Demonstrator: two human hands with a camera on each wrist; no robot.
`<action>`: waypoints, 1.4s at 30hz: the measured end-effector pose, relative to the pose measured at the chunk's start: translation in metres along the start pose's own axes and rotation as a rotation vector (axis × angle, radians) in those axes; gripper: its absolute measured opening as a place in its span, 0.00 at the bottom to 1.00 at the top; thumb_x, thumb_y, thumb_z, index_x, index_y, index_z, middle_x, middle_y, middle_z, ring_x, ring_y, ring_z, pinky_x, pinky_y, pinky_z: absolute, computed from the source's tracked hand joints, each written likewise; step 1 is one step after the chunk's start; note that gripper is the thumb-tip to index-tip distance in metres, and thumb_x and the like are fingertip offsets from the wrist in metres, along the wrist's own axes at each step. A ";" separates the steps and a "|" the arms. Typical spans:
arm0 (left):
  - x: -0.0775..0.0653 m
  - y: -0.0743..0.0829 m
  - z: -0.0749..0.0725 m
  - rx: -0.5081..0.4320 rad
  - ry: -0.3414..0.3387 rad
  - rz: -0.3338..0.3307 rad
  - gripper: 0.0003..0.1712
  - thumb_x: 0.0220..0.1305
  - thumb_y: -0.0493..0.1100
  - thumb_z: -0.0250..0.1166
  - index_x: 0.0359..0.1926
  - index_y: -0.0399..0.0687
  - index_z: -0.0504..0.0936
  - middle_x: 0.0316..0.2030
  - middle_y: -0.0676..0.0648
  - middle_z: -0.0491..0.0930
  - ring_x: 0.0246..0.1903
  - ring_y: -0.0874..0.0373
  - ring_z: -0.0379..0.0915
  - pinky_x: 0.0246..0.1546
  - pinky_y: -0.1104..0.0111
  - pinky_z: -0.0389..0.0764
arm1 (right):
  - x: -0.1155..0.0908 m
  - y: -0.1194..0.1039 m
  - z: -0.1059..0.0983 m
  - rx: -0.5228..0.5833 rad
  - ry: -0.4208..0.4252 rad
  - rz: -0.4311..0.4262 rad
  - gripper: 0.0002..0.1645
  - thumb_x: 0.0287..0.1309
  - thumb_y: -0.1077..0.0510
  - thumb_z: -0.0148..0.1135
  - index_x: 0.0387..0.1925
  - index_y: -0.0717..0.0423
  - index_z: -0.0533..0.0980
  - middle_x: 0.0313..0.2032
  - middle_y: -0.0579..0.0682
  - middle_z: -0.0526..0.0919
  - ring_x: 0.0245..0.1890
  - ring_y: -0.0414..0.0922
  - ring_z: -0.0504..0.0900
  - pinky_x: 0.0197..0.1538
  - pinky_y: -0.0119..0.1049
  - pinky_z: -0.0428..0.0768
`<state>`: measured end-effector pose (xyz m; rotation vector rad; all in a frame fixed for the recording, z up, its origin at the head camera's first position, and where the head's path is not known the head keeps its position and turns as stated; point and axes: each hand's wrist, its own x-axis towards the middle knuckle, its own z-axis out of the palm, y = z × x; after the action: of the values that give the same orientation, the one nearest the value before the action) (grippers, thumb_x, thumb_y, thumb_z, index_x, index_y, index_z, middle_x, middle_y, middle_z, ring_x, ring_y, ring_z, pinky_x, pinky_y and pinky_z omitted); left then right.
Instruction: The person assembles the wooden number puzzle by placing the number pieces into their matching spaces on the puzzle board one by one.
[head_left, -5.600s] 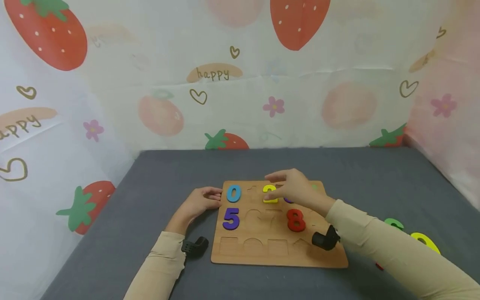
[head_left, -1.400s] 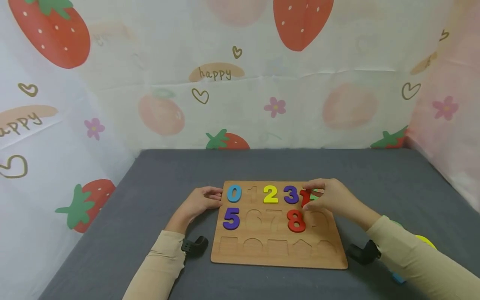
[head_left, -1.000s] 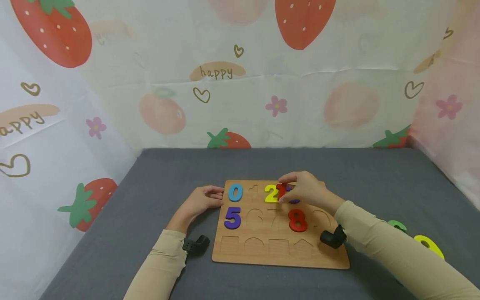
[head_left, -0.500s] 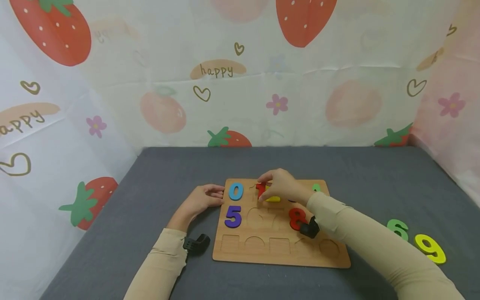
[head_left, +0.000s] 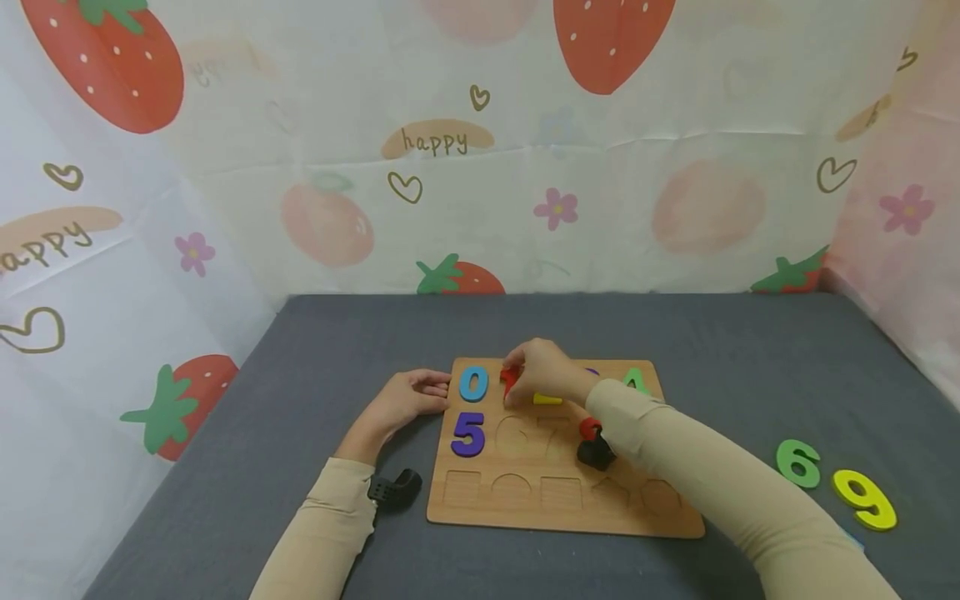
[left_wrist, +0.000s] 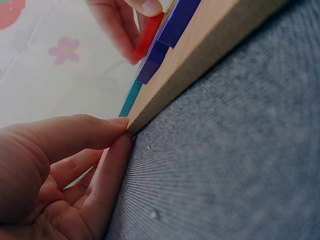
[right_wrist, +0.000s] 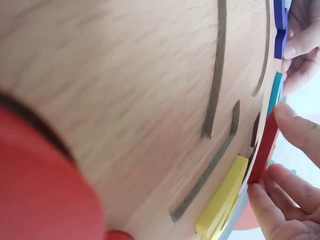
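My right hand pinches a red number 1 between thumb and fingers over the top row of a wooden number puzzle board. In the right wrist view the red 1 stands on edge, tilted above the board beside the yellow 2. Thumb and finger of my left hand hold the board's left edge, near the blue 0 and purple 5. The green 4 sits in the top row. My right arm partly hides the red 8; the 3 is mostly covered.
Right of the board, a green 6 and a yellow 9 lie on the grey cloth. A light blue piece shows partly beside my right sleeve. The bottom row has shape recesses. A strawberry-print curtain hangs behind.
My right hand has carried the red 1 leftward across the top row, from over the 4 to the recess beside the 0. The left hand stays at the board's edge.
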<state>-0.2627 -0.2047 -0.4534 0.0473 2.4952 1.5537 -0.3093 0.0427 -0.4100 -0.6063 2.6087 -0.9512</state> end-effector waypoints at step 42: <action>0.000 0.000 0.001 -0.016 -0.013 0.004 0.29 0.62 0.35 0.68 0.64 0.34 0.74 0.55 0.34 0.80 0.54 0.48 0.78 0.52 0.62 0.82 | -0.041 0.003 -0.026 0.213 0.043 -0.022 0.33 0.51 0.58 0.76 0.60 0.56 0.78 0.63 0.56 0.78 0.65 0.57 0.75 0.63 0.49 0.77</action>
<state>-0.2625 -0.2041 -0.4535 0.0599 2.4738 1.5690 -0.2854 0.0786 -0.3877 -0.5655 2.4970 -1.2416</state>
